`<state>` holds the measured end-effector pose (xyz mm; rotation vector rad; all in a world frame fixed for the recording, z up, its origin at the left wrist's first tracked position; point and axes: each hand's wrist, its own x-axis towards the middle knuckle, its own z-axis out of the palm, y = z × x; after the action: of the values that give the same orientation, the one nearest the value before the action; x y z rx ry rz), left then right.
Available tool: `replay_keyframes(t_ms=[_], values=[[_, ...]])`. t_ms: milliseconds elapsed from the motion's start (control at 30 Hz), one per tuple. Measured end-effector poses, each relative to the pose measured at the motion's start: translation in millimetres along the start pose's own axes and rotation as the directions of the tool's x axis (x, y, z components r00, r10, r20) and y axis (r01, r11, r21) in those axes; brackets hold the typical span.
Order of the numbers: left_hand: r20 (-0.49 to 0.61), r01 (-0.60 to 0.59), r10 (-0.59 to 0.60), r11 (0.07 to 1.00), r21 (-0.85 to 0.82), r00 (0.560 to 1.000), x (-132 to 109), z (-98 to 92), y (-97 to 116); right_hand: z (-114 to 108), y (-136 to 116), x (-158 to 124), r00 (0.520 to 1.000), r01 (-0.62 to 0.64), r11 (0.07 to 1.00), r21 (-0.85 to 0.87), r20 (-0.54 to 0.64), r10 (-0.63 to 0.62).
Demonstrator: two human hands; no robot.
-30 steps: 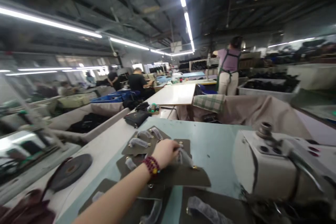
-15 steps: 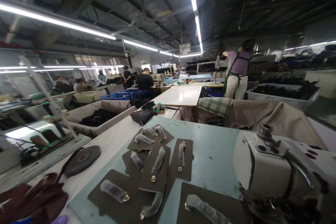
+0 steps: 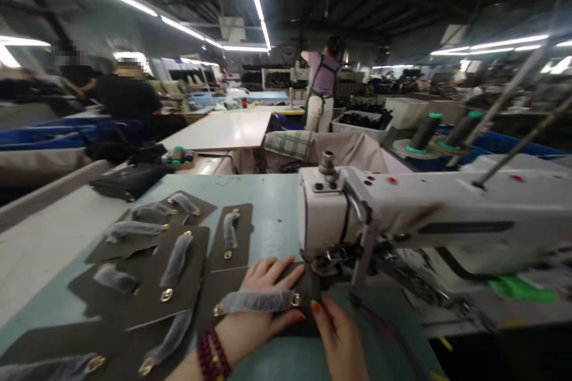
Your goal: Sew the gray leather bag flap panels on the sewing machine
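A dark grey-brown panel [image 3: 210,292] with a plastic-wrapped handle [image 3: 254,301] and gold rings lies partly by the head of a sewing machine [image 3: 324,214]. My left hand [image 3: 263,280] rests flat on this panel, fingers spread, and the handle crosses over its back. At the panel's right edge, my right hand [image 3: 337,333] has its thumb and fingertips close together on the dark material; its lower fingers are hidden. The needle area is dark and hard to make out. Several similar panels with wrapped handles [image 3: 176,268] overlap on the pale green tabletop [image 3: 272,208] to the left.
The machine's long arm [image 3: 447,202] extends right. Thread cones [image 3: 424,131] stand behind it. A black bag [image 3: 131,181] lies at the table's far left. Beyond are a white table [image 3: 223,131], a fabric-lined bin with a checked cloth [image 3: 288,144], and a standing person [image 3: 322,83].
The view has turned right, showing more of the sewing machine. Both my hands have come into view on a panel beside the machine head.
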<state>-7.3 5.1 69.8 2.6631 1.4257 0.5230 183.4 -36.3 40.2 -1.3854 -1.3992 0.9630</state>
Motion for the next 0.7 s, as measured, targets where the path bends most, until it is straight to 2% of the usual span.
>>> replay_keyframes(t_ms=[67,200,333,500,700], values=[[-0.020,-0.046,0.048,0.997,0.067,0.999,3.0,-8.2,-2.2,-0.1,-2.8,-1.5,0.999,-0.032,0.996,0.081,0.041,0.028],[-0.030,-0.124,0.130,0.980,0.155,0.991,6.0,-3.7,-5.0,0.0,-6.7,-5.7,0.994,-0.100,0.984,0.146,0.066,0.092],[0.002,-0.096,0.097,0.977,0.190,0.995,6.3,-0.6,-2.3,-1.9,-4.6,-6.9,0.987,-0.157,0.980,0.123,0.066,0.150],[0.006,-0.101,0.101,0.979,0.177,0.995,8.0,-6.0,2.0,-3.9,-3.3,-5.5,0.977,-0.197,0.975,0.102,0.105,0.187],[-0.005,-0.056,0.057,0.991,0.122,0.998,13.8,-7.6,1.5,-3.8,-7.5,0.5,0.987,-0.154,0.986,0.065,0.048,0.152]])
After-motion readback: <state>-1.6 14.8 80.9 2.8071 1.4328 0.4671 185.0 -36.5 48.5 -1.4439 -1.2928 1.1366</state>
